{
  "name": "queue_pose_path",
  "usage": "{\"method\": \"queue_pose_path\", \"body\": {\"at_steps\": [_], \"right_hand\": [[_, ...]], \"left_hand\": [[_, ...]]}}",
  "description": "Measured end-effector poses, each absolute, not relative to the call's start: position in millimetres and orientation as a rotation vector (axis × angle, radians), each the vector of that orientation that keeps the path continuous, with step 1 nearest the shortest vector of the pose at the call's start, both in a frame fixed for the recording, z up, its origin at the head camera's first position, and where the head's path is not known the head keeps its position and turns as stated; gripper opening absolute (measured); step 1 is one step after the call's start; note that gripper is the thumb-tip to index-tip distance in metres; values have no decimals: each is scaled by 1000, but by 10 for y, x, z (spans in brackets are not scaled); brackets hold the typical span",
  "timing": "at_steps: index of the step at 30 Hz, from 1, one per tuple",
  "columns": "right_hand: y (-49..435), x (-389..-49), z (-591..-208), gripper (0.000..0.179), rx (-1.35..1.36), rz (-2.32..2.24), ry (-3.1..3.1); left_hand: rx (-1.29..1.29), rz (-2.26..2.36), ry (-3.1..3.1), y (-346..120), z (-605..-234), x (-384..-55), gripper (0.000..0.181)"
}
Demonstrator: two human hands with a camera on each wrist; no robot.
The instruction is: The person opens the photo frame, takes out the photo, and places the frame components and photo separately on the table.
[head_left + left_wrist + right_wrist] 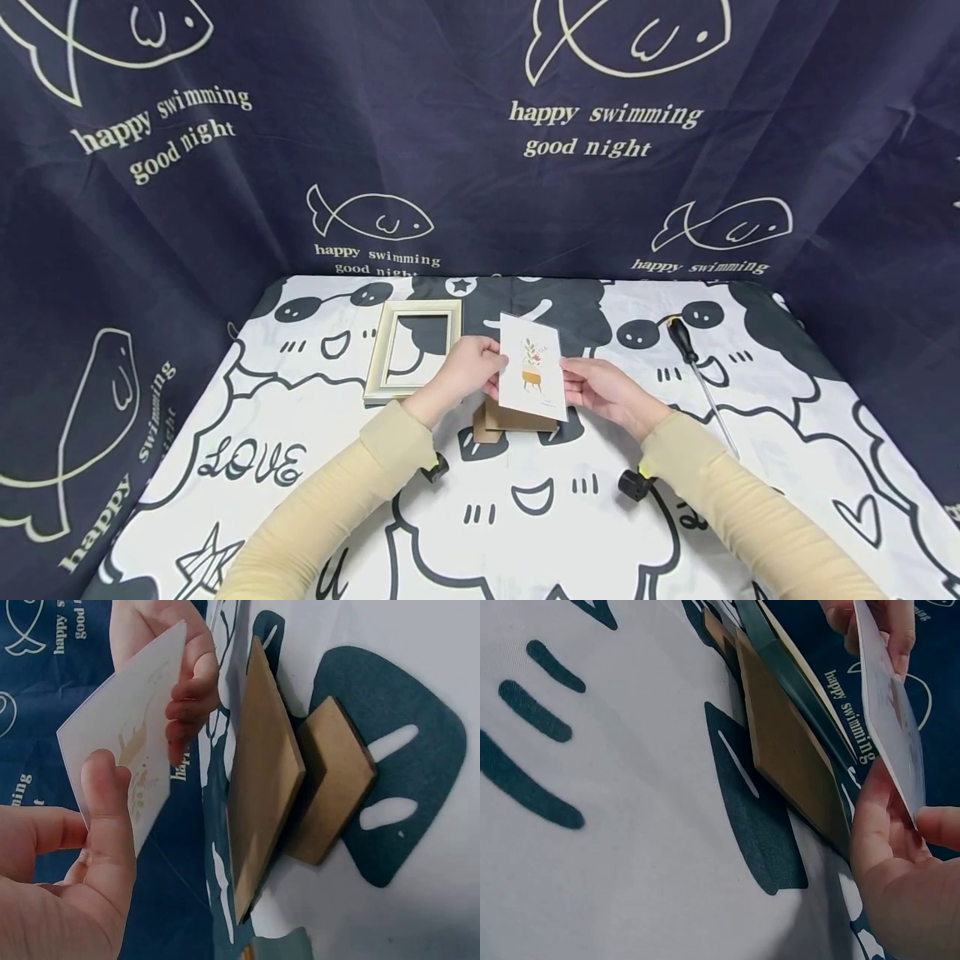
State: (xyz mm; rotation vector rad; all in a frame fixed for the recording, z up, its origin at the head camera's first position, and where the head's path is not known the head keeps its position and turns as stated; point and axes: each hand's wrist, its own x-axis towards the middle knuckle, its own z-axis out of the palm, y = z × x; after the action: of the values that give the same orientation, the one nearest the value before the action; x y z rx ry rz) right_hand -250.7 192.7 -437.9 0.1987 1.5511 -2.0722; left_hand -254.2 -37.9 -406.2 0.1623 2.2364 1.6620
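Note:
A white art print (531,367) with a plant on an orange-brown stand is held up between both hands, above the table. My left hand (471,367) pinches its left edge; in the left wrist view the thumb (105,787) lies over the printed face. At the opposite edge my right hand (603,387) pinches it, with fingers behind the sheet, as the right wrist view shows. Below the print is a brown backing board (266,780), partly hidden by it in the head view. A smaller brown piece (334,780) lies beside or under that board.
A cream picture frame (380,346) lies at the back left, its opening showing the cloth. On the right is a screwdriver (705,383) with a black and yellow handle. The patterned tablecloth (315,525) covers the table, and a dark printed curtain (465,125) hangs behind.

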Motion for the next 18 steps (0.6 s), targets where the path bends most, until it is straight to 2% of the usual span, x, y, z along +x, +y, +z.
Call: {"method": "queue_pose_path", "body": {"at_steps": [9, 18], "right_hand": [[1885, -2503, -4411, 14, 207, -2041, 1639], [1882, -2502, -4428, 20, 205, -2011, 1715]], "left_hand": [[132, 1666, 2221, -422, -4116, -2541, 13], [158, 1572, 2318, -464, -4176, -2573, 23]]}}
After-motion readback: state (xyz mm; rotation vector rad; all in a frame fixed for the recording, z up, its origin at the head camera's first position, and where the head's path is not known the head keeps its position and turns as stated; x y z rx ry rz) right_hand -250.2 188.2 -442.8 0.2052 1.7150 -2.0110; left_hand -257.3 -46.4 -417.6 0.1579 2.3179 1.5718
